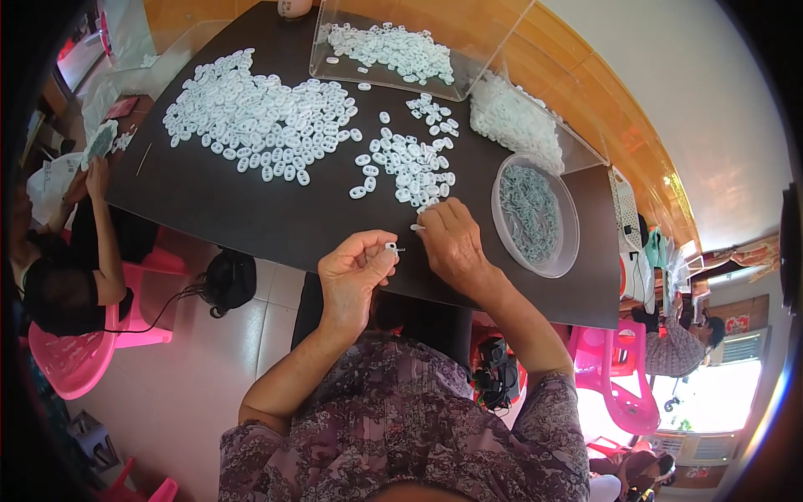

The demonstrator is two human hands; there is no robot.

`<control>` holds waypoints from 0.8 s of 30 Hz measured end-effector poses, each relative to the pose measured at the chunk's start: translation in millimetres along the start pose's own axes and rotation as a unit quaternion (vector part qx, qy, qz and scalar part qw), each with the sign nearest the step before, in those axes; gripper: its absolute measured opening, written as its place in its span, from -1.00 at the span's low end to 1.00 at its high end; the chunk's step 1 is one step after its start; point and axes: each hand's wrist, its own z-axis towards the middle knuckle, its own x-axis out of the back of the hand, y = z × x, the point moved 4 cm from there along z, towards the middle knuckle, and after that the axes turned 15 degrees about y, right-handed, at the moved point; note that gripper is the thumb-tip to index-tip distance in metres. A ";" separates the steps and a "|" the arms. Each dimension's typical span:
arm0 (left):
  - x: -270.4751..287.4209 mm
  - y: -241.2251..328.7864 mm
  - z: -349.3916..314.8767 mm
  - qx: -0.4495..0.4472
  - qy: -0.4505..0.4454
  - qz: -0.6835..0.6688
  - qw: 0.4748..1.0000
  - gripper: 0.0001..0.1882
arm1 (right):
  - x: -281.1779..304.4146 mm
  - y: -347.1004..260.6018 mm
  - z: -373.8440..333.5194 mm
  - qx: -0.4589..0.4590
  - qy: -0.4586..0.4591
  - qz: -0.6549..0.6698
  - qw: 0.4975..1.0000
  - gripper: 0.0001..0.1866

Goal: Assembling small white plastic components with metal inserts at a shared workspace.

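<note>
My left hand [353,274] is raised at the table's near edge, its thumb and fingers pinching a small white oval plastic piece [391,247]. A short metal screw [401,249] sticks out of that piece to the right. Just beyond, my right hand [456,249] is bent over the tabletop with its fingertips together. Another white plastic piece [416,227] shows at those fingertips, mostly covered by them. In front of the right hand lies a small loose pile of white two-holed oval pieces [408,163].
A larger heap of white pieces [259,125] covers the dark table's [242,201] far left. Clear bins hold more pieces [401,54] and a bag of pieces [517,121]. On the right stands a round tub [574,238] of screws [529,213]. Another person's hand [97,177] works at left.
</note>
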 end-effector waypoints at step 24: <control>-2.5 1.4 -1.6 0.019 -0.016 -0.029 0.999 -0.85 | -0.4 -16.3 -14.5 -0.464 0.023 0.494 0.735 -0.87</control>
